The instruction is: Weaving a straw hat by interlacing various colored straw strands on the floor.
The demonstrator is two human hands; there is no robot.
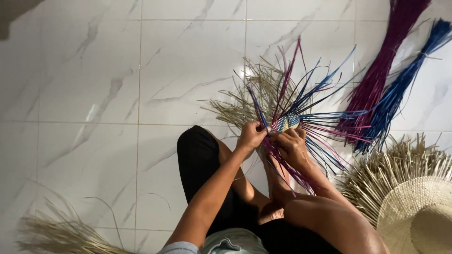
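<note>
Woven patch with loose blue, purple and tan straws sits above the floor tiles between both hands; left hand pinches its edge; right hand, fingers curled, clasps strands

Dry straw on polished tile
Glossy marbled floor tiles; matt, fibrous woven start of dyed and natural straw strips; rough pale straw hat
</note>
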